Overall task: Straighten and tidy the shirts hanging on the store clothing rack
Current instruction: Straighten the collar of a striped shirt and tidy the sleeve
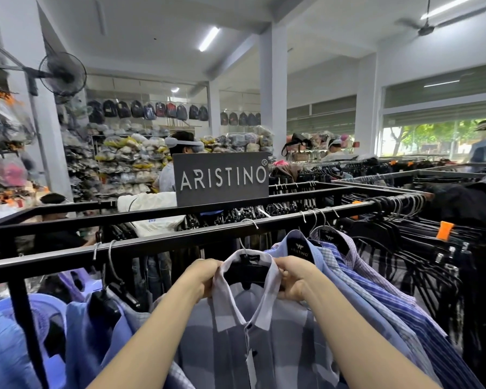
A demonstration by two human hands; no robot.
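A pale grey-blue shirt with a white collar [244, 318] hangs in front of me on a black hanger whose metal hook goes up towards the black rack rail [163, 242]. My left hand [204, 277] grips the left side of the collar. My right hand [293, 279] grips the right side of the collar at the hanger's shoulder. A white price tag [250, 366] dangles down the button placket. Blue and striped shirts [362, 282] crowd against its right side, and more blue shirts [76, 327] hang to its left.
A dark ARISTINO sign [222, 178] stands on the rack behind the rail. Dark garments on black hangers [432, 248] fill the rail to the right. A person with a headset [180, 153] stands beyond the rack, before shelves of packed goods and hanging backpacks.
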